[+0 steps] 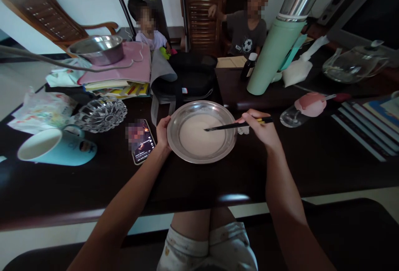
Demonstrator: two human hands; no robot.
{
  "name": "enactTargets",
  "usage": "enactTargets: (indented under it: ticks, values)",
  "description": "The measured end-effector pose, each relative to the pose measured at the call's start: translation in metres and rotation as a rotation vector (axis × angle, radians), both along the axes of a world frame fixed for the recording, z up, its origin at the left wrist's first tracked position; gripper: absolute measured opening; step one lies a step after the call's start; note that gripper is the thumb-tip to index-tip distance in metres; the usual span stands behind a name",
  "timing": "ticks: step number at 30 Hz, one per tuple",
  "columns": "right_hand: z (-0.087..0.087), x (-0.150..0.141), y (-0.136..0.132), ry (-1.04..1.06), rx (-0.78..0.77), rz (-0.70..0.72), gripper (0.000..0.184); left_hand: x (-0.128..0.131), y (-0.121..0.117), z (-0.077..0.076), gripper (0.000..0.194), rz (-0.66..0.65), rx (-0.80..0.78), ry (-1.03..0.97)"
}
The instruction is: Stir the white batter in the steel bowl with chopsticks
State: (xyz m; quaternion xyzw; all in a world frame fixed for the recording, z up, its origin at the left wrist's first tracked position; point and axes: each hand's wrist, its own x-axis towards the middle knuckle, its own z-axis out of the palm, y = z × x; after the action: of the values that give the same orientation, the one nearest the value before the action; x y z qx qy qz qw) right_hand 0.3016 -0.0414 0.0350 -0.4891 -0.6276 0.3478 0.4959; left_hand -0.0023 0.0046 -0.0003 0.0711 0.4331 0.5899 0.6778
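Shorts (187, 248) cut off; left hand (162, 133) partly hidden by bowl (230, 140).

the person wears pale, off-white shorts (183, 251) with small scattered prints, one of them a yellowish-brown spot on the left leg, and the creased cloth ends in wide hems across the thighs (191, 225). the forearms (137, 183) are bare and slim, narrowing smoothly towards the wrists. the left hand (162, 133) and right hand (259, 127) are bare too, with uncovered fingers.
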Motion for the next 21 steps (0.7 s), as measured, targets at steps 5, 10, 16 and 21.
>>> enactTargets:
  ticks: [5, 10, 16, 21]
  values:
    - [0.0, -0.0052, -0.0012, -0.005, -0.031, 0.138, 0.055, 0.0005, -0.0007, 0.0017, 0.015, 0.012, -0.034, 0.002]
    - [0.0001, -0.0049, 0.0006, -0.036, 0.009, 0.074, 0.055, 0.0, 0.0002, -0.0007, 0.017, 0.026, -0.01, 0.026]
    - [0.0016, -0.0028, -0.0013, -0.008, -0.038, 0.105, 0.055, -0.0006, 0.0003, -0.0019, 0.014, 0.001, -0.009, 0.022]
    - [0.0001, -0.0064, 0.0007, -0.046, 0.005, 0.129, 0.055, 0.0, -0.0003, 0.0012, 0.019, 0.025, -0.008, 0.024]
